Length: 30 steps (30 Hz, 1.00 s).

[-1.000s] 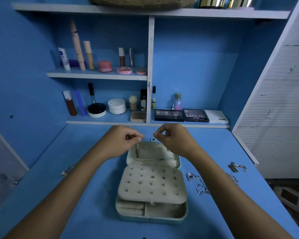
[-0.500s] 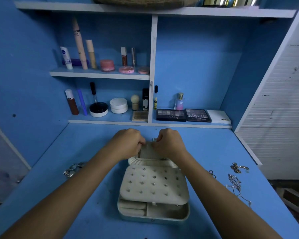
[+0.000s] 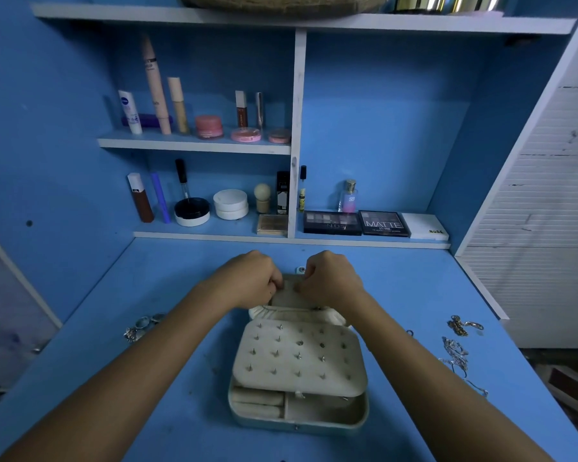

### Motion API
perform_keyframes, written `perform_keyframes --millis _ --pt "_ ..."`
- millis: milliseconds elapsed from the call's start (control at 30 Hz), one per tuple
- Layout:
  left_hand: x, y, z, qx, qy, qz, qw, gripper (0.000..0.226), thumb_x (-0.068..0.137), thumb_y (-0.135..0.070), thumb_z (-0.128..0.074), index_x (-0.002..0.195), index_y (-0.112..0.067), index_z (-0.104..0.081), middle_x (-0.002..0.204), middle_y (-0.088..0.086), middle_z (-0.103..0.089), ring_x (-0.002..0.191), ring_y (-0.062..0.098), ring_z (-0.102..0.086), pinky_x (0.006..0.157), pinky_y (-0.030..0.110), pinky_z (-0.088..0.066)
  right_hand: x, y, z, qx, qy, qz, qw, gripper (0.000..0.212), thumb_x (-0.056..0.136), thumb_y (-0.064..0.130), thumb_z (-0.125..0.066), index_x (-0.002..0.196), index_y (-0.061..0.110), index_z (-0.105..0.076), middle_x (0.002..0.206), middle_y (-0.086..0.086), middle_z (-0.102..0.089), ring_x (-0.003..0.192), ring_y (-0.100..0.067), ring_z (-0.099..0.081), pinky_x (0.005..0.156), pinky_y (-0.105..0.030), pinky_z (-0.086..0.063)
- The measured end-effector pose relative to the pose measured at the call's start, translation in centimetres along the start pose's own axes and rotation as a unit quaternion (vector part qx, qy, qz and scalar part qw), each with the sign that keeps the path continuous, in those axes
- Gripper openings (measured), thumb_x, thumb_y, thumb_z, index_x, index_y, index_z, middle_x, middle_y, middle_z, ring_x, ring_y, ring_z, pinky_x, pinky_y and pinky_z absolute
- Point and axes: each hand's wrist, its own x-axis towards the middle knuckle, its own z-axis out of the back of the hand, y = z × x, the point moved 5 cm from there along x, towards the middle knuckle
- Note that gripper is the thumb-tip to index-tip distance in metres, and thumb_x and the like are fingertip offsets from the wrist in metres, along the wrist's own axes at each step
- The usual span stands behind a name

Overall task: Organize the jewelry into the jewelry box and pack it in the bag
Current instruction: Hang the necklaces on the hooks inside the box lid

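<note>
**Both hands at the lid of the open jewelry box**

The curled fingers of the left hand (image 3: 247, 281) and the right hand (image 3: 331, 281) meet knuckle to knuckle over the inside of the raised lid (image 3: 289, 296). Both appear to pinch something small against the lid's lining, though what is between the fingertips is too small to make out. The lid belongs to the cream, rounded-rectangle jewelry box (image 3: 297, 418), which lies open on the blue desk (image 3: 147, 295) in front of the person. Its padded insert panel (image 3: 299, 356), dotted with rows of small stud earrings, sits tilted over the lower tray, where ring rolls show at 7 o'clock.

At 9 o'clock from the box lies a small cluster of silver rings (image 3: 142, 326). At 3 o'clock, well apart from the box, lie tangled silver chains (image 3: 456, 356), with a gold-toned piece (image 3: 462, 326) just beyond them. At 12 o'clock, shelves hold cosmetics, including dark eyeshadow palettes (image 3: 356, 222).
</note>
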Motion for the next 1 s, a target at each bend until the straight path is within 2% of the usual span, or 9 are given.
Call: perform_keyframes --millis 133,233,333,500,600,700,767,867,1000 --pt "-0.7 -0.5 0.3 -0.019 0.012 -0.020 1.000 0.030 0.094 -0.014 -0.052 0.112 -0.022 -0.075 0.092 -0.005 -0.061 0.092 0.014 -0.059 0.077 0.025 -0.046 -0.7 -0.4 0.9 -0.039 0.017 0.035 0.999 0.025 0.079 0.036 -0.074 0.065 0.026 -0.055 0.082 0.003 -0.060 0.079 -0.021 -0.060 0.062 -0.025 -0.044" --pt "-1.1 -1.0 1.3 -0.078 0.002 -0.030 0.997 0.027 0.092 -0.014 -0.055 0.104 -0.025 -0.076 0.088 -0.010 -0.068 0.083 0.008 -0.063 0.077 0.024 -0.053 -1.0 -0.9 1.9 -0.077 0.027 0.052 0.995 0.018 0.082 0.041 -0.072 0.072 0.031 -0.061 0.090 0.006 -0.064 0.085 -0.018 -0.063 0.070 -0.028 -0.050" --pt "-1.2 -1.4 2.3 -0.155 -0.030 -0.032 0.987 0.020 0.091 -0.014 -0.063 0.094 -0.029 -0.075 0.085 -0.011 -0.071 0.076 0.002 -0.063 0.070 0.013 -0.050 -1.2 -1.3 3.1 -0.094 0.025 0.060 0.993 0.009 0.086 0.036 -0.068 0.081 0.029 -0.071 0.091 0.007 -0.068 0.084 -0.017 -0.065 0.072 -0.030 -0.055" --pt "-0.8 -1.3 1.5 -0.284 -0.087 -0.005 0.955 0.012 0.090 -0.015 -0.068 0.094 -0.026 -0.071 0.086 -0.009 -0.071 0.077 0.004 -0.066 0.080 0.026 -0.055 -1.5 -1.4 4.7 -0.076 0.028 0.060 0.995 0.013 0.088 0.034 -0.067 0.084 0.024 -0.074 0.086 0.005 -0.070 0.077 -0.017 -0.065 0.068 -0.030 -0.055" --pt "-0.8 -0.6 0.1 -0.260 -0.080 0.008 0.962 0.015 0.088 -0.014 -0.072 0.094 -0.027 -0.071 0.089 -0.011 -0.072 0.081 0.002 -0.067 0.082 0.027 -0.056 -1.4 -1.2 5.0 -0.040 0.040 0.068 0.996 0.020 0.087 0.019 -0.058 0.089 0.006 -0.073 0.090 -0.012 -0.072 0.064 -0.019 -0.059 0.059 -0.029 -0.053" --pt "-0.9 0.1 -0.8 -0.227 -0.061 0.012 0.972 0.021 0.084 -0.008 -0.072 0.094 -0.026 -0.070 0.085 -0.009 -0.075 0.081 0.001 -0.068 0.082 0.030 -0.057 -1.8 -0.5 4.9 -0.014 0.060 0.084 0.995 0.027 0.087 0.018 -0.052 0.095 -0.002 -0.069 0.094 -0.019 -0.070 0.061 -0.027 -0.055 0.056 -0.029 -0.049" --pt "-1.0 0.4 -0.9 -0.227 -0.057 0.013 0.972 0.021 0.083 -0.008 -0.073 0.096 -0.024 -0.070 0.084 -0.010 -0.075 0.081 -0.001 -0.068 0.083 0.030 -0.057 -2.1 0.2 4.8 0.008 0.072 0.093 0.993 0.025 0.088 0.017 -0.052 0.093 0.003 -0.072 0.087 -0.013 -0.073 0.062 -0.019 -0.057 0.066 -0.035 -0.060" --pt "-1.0 0.6 -0.7 -0.225 -0.058 0.010 0.973 0.023 0.082 -0.010 -0.074 0.100 -0.024 -0.071 0.086 -0.011 -0.074 0.082 -0.002 -0.068 0.081 0.027 -0.057 -2.6 1.5 4.7 0.024 0.079 0.130 0.988 0.023 0.092 0.010 -0.055 0.094 0.019 -0.076 0.076 0.014 -0.067 0.074 -0.010 -0.066 0.072 -0.025 -0.058" --pt "-1.0 1.5 -0.4 -0.219 -0.080 0.021 0.972 0.024 0.082 -0.012 -0.076 0.101 -0.026 -0.069 0.092 -0.008 -0.073 0.085 0.002 -0.067 0.079 0.023 -0.055 -2.6 2.7 3.8 0.043 0.092 0.165 0.981 0.028 0.090 0.002 -0.060 0.091 0.028 -0.071 0.087 0.009 -0.075 0.084 -0.007 -0.070 0.073 -0.019 -0.056"
